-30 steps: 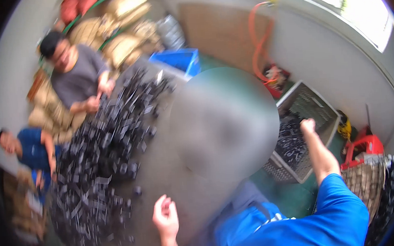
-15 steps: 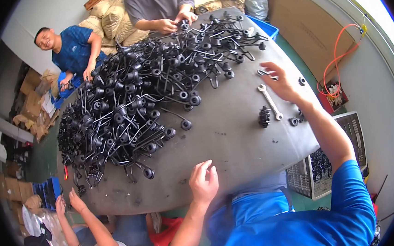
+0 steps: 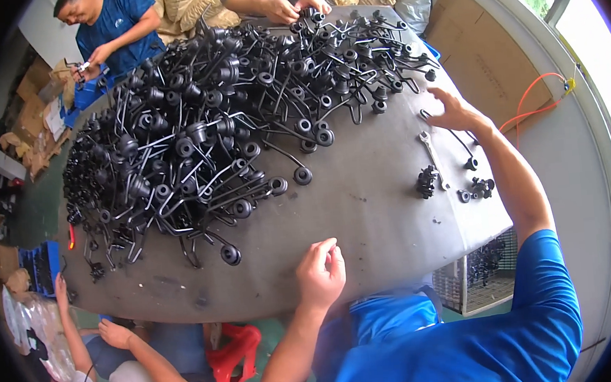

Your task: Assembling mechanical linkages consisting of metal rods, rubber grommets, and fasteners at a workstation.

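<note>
Head view has the person's right hand (image 3: pixel 456 113) over the right part of the grey table (image 3: pixel 384 238), thumb and fingers spread around the near end of a rod (image 3: pixel 471 163); whether they touch it cannot be told. Thin, black and slightly shiny, the rod has a hooked tip by the fingers, a straight length passing partly behind the hand, and a dark, stubby, round bush at its other end. It lies just right of a silver wrench (image 3: pixel 434 161), apart from the big pile (image 3: pixel 187 143) of similar black bent rods. Near the table's front edge, the left hand (image 3: pixel 321 274) is loosely curled, thumb beside the fingers; whether it pinches anything cannot be told.
</note>
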A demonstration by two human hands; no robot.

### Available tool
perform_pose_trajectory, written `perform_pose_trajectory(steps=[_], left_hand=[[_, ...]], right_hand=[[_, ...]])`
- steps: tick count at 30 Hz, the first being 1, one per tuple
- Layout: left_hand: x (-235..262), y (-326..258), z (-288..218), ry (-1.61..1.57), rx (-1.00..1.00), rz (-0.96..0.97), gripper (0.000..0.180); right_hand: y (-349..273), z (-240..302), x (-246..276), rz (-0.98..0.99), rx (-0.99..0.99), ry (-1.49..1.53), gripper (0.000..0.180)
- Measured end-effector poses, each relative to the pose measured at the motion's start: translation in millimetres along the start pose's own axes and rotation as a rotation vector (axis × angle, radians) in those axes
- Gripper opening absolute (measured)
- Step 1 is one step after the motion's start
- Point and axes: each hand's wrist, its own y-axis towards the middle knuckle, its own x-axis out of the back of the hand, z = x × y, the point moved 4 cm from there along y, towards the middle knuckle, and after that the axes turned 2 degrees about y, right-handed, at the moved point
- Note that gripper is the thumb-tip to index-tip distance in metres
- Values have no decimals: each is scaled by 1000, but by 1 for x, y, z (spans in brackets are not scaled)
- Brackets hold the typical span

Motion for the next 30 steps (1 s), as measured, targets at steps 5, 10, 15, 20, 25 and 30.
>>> perform_pose_trajectory(steps=[5, 10, 15, 20, 25, 30], left_hand=[[-1, 1, -3, 2, -9, 3, 17], [-4, 0, -5, 2, -24, -4, 17], [-9, 2, -8, -23, 2, 17, 19], [-14, 1, -18, -107, 55, 90, 47], [-35, 11, -45, 90, -42, 178, 64], [-50, 11, -41, 59, -67, 255, 57]], right_hand=[[-42, -38, 10, 112, 8, -133, 66], [-40, -17, 47, -243, 114, -213, 50], [-66, 61, 8, -368, 132, 394, 58], [-116, 146, -70, -17, 151, 275, 62], [-141, 156, -56, -112, 338, 138, 53], [-124, 67, -41, -332, 309, 51, 40]])
